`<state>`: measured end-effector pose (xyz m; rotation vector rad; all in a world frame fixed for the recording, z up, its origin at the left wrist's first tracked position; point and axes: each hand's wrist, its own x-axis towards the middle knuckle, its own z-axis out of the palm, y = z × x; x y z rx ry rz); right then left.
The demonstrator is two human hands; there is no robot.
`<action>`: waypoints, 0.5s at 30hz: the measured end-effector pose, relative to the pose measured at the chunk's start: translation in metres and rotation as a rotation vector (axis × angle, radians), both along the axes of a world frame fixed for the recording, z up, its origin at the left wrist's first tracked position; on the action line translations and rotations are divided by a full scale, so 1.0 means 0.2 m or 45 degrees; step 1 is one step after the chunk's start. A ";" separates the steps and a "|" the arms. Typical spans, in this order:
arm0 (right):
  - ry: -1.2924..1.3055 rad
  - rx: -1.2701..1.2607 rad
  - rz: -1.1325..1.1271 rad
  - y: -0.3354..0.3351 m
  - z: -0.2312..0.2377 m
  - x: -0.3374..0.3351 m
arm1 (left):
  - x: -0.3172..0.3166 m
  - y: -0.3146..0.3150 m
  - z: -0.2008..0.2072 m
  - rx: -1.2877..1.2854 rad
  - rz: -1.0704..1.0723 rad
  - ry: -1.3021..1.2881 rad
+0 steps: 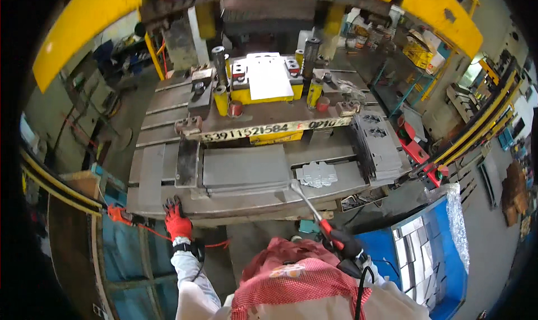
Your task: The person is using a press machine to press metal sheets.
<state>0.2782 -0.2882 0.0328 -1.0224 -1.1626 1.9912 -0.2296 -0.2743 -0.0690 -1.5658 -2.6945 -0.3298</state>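
My right hand [348, 246], in a dark and red glove, is closed around the red handle of a long metal rod tool [310, 202]. The rod's rounded tip is at the table's front edge, between a stack of flat grey sheet-metal blanks [245, 167] and a cut, shaped metal piece [316, 175]. My left hand [178, 224], in a red glove with dark fingertips, is at the front left edge of the table with its fingers stretched out and nothing in them. Farther back, a bright flat sheet [270, 76] lies on the press die [263, 95].
Dark guide posts [310, 57] and yellow cylinders [221, 100] stand around the die. Cut metal plates [376, 143] are stacked at the table's right. A blue bin [448, 264] holding metal pieces stands at lower right. A red cord [154, 230] hangs near my left wrist.
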 end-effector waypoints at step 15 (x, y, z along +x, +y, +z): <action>0.081 0.426 -0.100 1.51 0.57 -0.23 | 0.41 -0.02 0.49 1.105 0.123 -0.603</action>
